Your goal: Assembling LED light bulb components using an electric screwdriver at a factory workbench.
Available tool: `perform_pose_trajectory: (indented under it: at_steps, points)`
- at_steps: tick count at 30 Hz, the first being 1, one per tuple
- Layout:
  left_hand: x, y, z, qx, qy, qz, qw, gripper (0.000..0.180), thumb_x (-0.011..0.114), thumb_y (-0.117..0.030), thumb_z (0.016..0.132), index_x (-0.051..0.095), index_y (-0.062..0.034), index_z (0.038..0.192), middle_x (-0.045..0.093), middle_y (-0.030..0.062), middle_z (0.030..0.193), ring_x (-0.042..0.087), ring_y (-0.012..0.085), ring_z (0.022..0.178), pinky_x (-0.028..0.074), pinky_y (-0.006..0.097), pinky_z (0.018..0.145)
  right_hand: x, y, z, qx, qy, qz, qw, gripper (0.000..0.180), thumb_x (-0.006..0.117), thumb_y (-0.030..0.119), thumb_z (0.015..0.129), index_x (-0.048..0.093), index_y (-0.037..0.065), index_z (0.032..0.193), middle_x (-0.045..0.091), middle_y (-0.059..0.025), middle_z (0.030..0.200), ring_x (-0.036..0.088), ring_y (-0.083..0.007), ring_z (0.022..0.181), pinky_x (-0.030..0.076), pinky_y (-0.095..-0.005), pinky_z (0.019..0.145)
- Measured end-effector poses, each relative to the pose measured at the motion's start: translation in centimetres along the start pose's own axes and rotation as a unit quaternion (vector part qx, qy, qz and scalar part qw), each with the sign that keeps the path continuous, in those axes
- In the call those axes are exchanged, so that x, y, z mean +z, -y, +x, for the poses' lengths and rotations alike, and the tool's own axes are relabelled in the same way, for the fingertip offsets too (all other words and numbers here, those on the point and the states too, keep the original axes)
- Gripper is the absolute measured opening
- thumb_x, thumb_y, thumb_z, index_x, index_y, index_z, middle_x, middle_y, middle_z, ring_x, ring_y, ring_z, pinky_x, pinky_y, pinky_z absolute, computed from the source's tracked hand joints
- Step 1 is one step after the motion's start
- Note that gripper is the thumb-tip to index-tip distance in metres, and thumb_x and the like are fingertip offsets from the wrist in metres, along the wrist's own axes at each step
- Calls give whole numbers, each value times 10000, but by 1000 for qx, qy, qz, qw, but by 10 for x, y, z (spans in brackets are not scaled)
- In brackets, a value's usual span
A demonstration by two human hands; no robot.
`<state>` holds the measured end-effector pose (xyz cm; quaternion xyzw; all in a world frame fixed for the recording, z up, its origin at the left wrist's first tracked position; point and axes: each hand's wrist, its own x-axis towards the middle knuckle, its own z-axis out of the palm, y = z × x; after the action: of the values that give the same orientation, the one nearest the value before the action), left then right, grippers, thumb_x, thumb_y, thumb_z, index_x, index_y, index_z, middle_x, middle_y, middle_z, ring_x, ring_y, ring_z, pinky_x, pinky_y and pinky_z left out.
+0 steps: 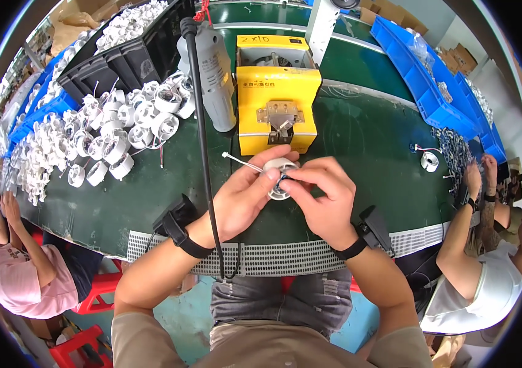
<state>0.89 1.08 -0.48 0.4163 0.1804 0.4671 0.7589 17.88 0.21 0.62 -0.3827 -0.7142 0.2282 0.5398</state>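
Between my hands, just in front of a yellow screw feeder (276,92), is a white round plastic housing (278,195) with an open, spoked ring end. My left hand (241,195) grips it from the left with thumb and fingers. White wires ending in a small white connector (225,155) stick out past those fingers. At the opening, my right hand (327,195) pinches with thumb and index finger at something small and dark blue inside. The fingertips hide most of that dark part, so its kind is unclear. Both wrists wear black straps with black devices.
Many white housings (114,132) are heaped at left beside a black crate (132,58). A grey electric screwdriver (214,76) and a black cable (203,135) hang left of the feeder. One housing (429,161) lies right, near blue bins (426,80) and piled wired parts (454,153). Co-workers sit both sides.
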Motion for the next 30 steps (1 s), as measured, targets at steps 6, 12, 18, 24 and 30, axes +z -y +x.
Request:
perform_pose_trajectory:
  at_steps: [6,12,18,24,30]
  points:
    - [3,-1,-1,23,34,67,997,615,501,-139,971,178,-51,1487,353,114,1458,364,219,1330,286,363,1108,0,-4,0,-22,-36,-24,999,251,793,9,683,694,52,910,511,-87,1076,603,-172,899,484,-279,736]
    - [6,-1,-1,29,61,110,992,753,514,4,929,50,-87,1515,225,72,1531,326,166,1336,269,318,1096,3,-3,1,135,-57,194,970,313,707,-66,770,588,-14,1054,546,-90,1127,613,-169,942,525,-284,831]
    - [0,1,-2,30,-24,215,976,629,569,-23,912,242,-31,1449,439,118,1343,528,182,1135,484,310,930,-2,-6,9,115,27,93,989,220,712,-22,794,648,-8,1005,642,-84,1020,626,-125,918,533,-265,796]
    - [-12,-1,9,-53,-88,146,984,358,551,-48,925,475,37,1264,581,93,1082,619,159,950,609,313,745,6,8,47,-122,-91,-120,981,205,735,17,752,647,-1,937,633,-125,993,636,-235,895,504,-312,781]
    - [-10,-11,11,-88,-134,129,979,350,487,-41,941,461,50,1277,589,124,1181,642,255,1003,588,375,818,74,21,98,53,92,-39,994,750,796,121,732,384,14,1348,604,-159,1194,613,-216,1072,485,-357,934]
